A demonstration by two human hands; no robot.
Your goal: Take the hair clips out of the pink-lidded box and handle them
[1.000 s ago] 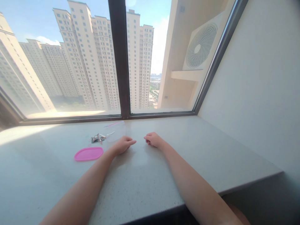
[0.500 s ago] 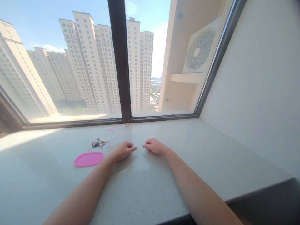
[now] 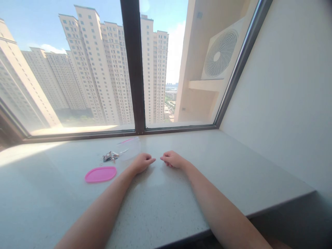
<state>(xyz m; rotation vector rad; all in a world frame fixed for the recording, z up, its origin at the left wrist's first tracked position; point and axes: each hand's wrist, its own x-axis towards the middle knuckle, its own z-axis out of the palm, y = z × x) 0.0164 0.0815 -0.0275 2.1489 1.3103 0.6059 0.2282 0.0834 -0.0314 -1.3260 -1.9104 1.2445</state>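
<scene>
Bright daylight pours through the brown-framed window [image 3: 134,65], laying pale glare along the left of the speckled stone sill [image 3: 160,204]. A faint soft shadow lies beneath the right hand [image 3: 173,159]; wide-angle distortion bows the high-rise towers [image 3: 95,65] near the edges.

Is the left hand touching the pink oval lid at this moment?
Apart: the head view shows a strip of stone sill between the left hand and the pink oval lid, which lies to the hand's left.
</scene>
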